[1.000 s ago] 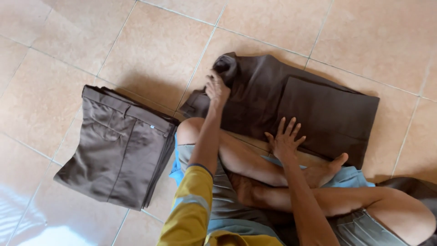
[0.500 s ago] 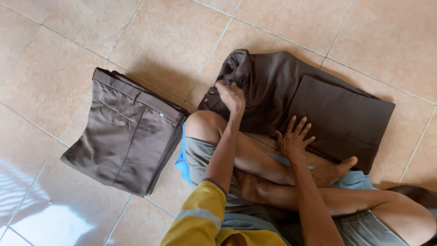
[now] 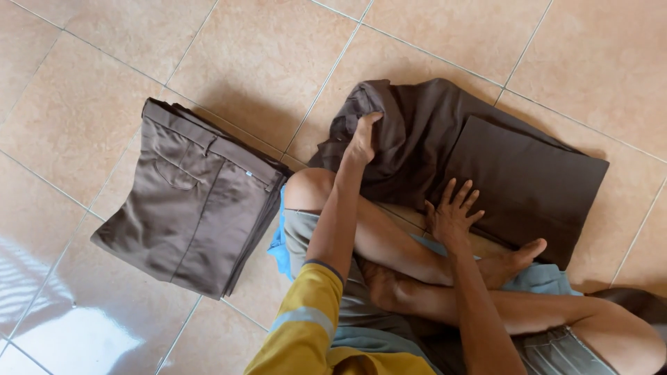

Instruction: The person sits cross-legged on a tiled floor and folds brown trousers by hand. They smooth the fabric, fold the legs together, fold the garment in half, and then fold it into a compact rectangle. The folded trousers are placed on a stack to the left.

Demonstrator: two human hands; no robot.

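The person sat cross-legged on a floor (image 3: 229, 62) of large beige-pink tiles with thin grey grout lines; the tiles were glossy, and a bright patch of daylight glared off them at the lower left of the frame. No walls or furniture showed, only floor.

The left hand (image 3: 363, 139) reached up the middle of the frame and was closed on a bunched fold of the dark brown trousers (image 3: 500, 167), gripping the crumpled cloth at its left end. These trousers lay on the tiles in the upper right, partly folded, with a flat rectangular panel laid over the rest. The right hand (image 3: 451, 212) rested with fingers spread wide, palm down, on the lower edge of that flat panel, holding nothing.

At the left of the frame, apart from the hands, lay a folded pair of lighter brown trousers (image 3: 187, 201), waistband toward the upper edge, a back pocket showing. A blue cloth (image 3: 280, 243) peeked out beside the person's knee, between the two garments.
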